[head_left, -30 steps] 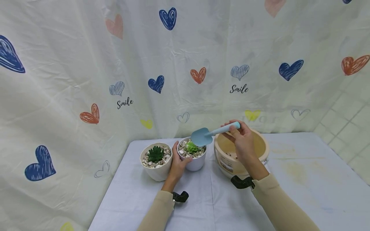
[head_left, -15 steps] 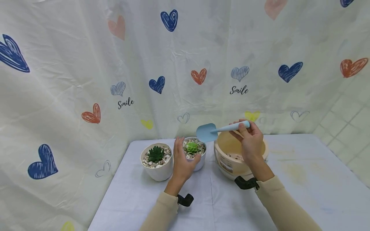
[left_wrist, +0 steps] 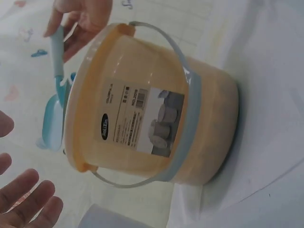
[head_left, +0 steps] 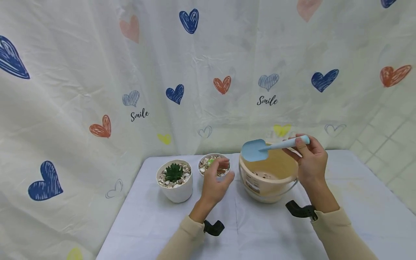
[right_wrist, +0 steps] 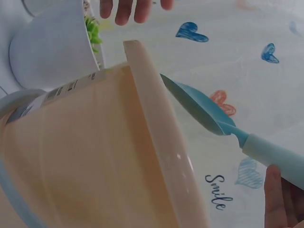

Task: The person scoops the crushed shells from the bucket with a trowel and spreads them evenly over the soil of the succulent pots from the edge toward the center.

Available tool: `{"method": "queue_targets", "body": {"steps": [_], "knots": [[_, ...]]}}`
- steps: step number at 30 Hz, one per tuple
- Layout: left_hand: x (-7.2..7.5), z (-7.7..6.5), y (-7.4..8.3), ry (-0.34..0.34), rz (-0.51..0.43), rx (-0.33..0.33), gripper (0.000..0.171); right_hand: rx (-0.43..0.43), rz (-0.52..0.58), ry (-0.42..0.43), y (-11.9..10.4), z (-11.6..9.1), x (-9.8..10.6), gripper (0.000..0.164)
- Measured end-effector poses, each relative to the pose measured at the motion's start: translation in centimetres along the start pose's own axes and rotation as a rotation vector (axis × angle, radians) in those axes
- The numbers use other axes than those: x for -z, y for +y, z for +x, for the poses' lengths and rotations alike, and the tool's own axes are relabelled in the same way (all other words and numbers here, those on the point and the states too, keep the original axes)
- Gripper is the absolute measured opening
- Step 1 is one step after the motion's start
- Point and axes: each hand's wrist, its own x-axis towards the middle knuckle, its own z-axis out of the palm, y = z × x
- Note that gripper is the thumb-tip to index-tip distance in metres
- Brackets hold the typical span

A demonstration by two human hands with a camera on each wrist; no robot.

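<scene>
My right hand (head_left: 312, 162) pinches the handle of a light blue garden trowel (head_left: 255, 150), whose blade hangs over the rim of a cream bucket (head_left: 260, 184). Some small stones lie at the bucket's bottom. With fingers loosely bent and holding nothing, my left hand (head_left: 214, 186) hovers in front of a small white pot (head_left: 201, 157) of pebbles with a light green succulent (head_left: 210, 161), partly hidden by it. To the left stands another white pot (head_left: 178, 193), with a dark green succulent (head_left: 173, 172) set among shell-like stones.
A white cloth covers the table (head_left: 146, 231). Behind it hangs a white curtain (head_left: 201, 50) printed with hearts. The bucket's grey-blue carrying handle (left_wrist: 187, 114) hangs down along its front.
The left hand has let go of the smaller pot and shifted right, off its side. My right hand has carried the trowel rightward from above that pot to over the bucket.
</scene>
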Motion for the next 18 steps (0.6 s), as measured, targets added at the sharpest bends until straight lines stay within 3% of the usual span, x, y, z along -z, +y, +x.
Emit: {"method": "queue_targets", "body": {"steps": [4, 9, 13, 18], "knots": [[-1.3, -0.1, 0.3, -0.094, -0.046, 0.104, 0.043, -0.024, -0.035, 0.025, -0.3, -0.1, 1.2, 0.023], [-3.0, -0.2, 0.2, -0.171, -0.054, 0.162, 0.054, -0.067, -0.228, 0.008, 0.5, 0.2, 2.1, 0.022], [-4.3, -0.1, -0.3, -0.183, -0.087, 0.172, 0.059, -0.085, -0.544, -0.075, 1.5, 0.6, 2.3, 0.03], [-5.6, 0.0, -0.8, -0.179, -0.123, 0.188, 0.061, -0.035, -0.983, -0.171, 2.4, 0.8, 2.2, 0.043]]}}
